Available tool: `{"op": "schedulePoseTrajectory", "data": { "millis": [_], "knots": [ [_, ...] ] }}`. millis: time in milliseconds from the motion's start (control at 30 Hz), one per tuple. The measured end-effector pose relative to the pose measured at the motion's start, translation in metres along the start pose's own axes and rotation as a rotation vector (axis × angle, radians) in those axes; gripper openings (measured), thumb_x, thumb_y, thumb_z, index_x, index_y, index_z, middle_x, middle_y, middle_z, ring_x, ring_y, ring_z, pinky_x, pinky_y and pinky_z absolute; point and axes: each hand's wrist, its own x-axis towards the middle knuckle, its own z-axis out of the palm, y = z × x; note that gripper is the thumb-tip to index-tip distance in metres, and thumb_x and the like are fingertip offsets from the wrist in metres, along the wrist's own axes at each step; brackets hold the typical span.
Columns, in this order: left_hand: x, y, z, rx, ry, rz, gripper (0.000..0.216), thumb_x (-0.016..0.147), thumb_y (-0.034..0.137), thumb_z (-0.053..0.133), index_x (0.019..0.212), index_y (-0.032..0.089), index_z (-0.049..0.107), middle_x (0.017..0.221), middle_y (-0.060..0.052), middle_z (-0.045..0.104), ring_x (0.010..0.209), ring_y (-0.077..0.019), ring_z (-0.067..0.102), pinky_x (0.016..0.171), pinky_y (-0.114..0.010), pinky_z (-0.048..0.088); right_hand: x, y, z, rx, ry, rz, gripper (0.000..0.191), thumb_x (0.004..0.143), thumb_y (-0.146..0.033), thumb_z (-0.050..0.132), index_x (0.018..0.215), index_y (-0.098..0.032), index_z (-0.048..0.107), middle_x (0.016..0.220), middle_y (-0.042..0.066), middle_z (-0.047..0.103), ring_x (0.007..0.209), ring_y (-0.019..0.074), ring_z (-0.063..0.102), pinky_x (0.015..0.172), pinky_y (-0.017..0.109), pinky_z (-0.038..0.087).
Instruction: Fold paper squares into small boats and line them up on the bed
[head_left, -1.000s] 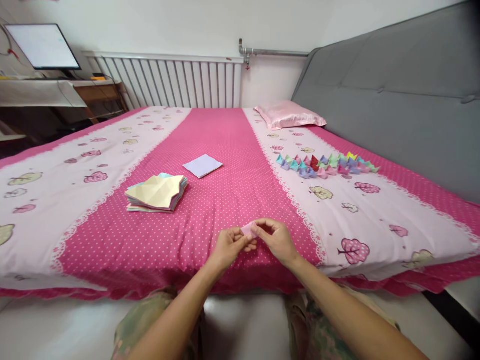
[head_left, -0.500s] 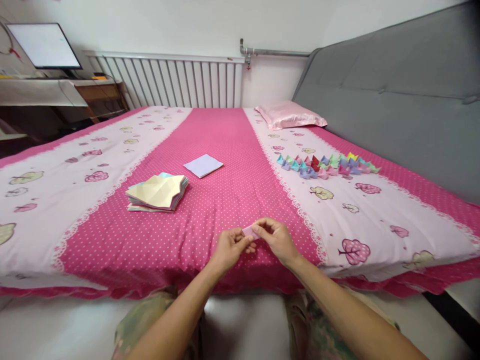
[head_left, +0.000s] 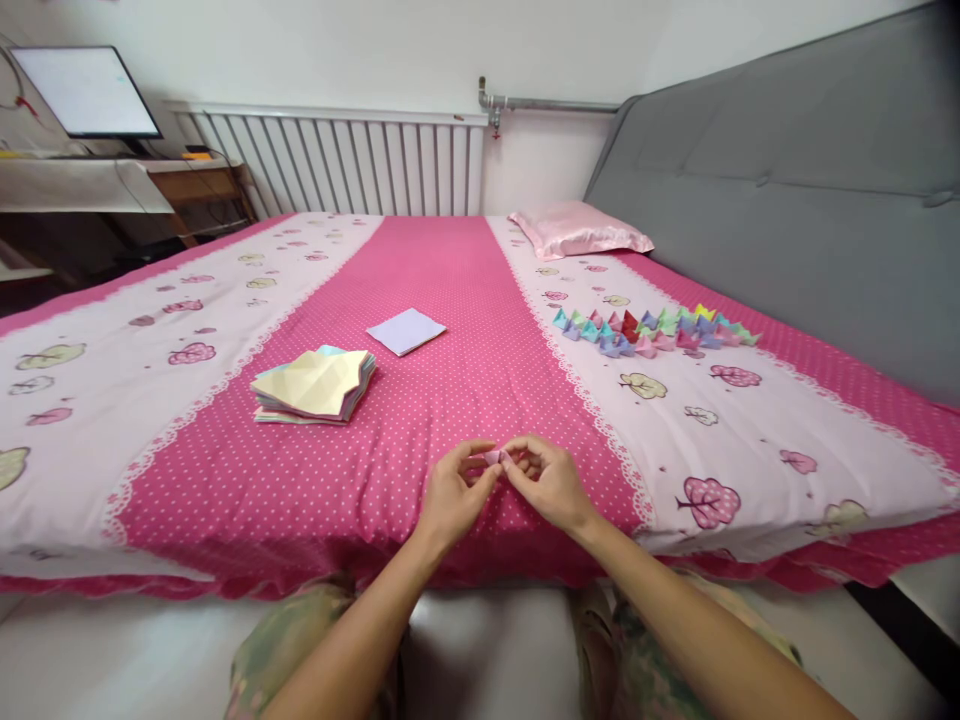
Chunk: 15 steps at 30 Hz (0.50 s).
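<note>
Paper stack: pile of pastel folded paper sheets [head_left: 313, 385], cream one on top, lying on the pink dotted bedspread [head_left: 450, 270], well left of the hands.
Single sheet: lavender square paper sheet [head_left: 406, 330], flat, just beyond the pile.
Left hand [head_left: 450, 495]: grip closed, thumb and forefinger pinching the small pink folded paper piece [head_left: 493, 457].
Paper piece: held between both hands, just above the bedspread near the bed's front edge.
Right hand [head_left: 551, 480]: grip closed on the same piece; fingertips meet the left's.
Far right: row of small multicoloured folded paper shapes [head_left: 652, 332], well apart.
</note>
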Motion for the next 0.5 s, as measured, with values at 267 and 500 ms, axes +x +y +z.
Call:
{"op": "schedulePoseTrajectory", "data": {
  "millis": [267, 500],
  "knots": [
    [0.0001, -0.0050, -0.0016, -0.019, 0.043, -0.033, 0.028, 0.070, 0.034, 0.064, 0.091, 0.014, 0.066, 0.088, -0.011, 0.069, 0.079, -0.0205, 0.065, 0.072, -0.030, 0.051, -0.0021, -0.0006, 0.0016, -0.002, -0.071, -0.022, 0.007, 0.076, -0.025, 0.055, 0.080, -0.019, 0.055, 0.057, -0.003, 0.050, 0.046, 0.0094, 0.048, 0.042, 0.020, 0.038],
    [0.0021, -0.0005, -0.0011, -0.080, 0.108, -0.090, 0.024, 0.069, 0.031, 0.064, 0.084, 0.012, 0.067, 0.079, -0.008, 0.069, 0.070, -0.0171, 0.065, 0.064, -0.026, 0.051, -0.0026, 0.0025, 0.0046, 0.031, -0.109, -0.022, 0.010, 0.078, -0.027, 0.054, 0.085, -0.019, 0.052, 0.063, -0.002, 0.054, 0.045, 0.0075, 0.048, 0.041, 0.019, 0.037]
  ]
}}
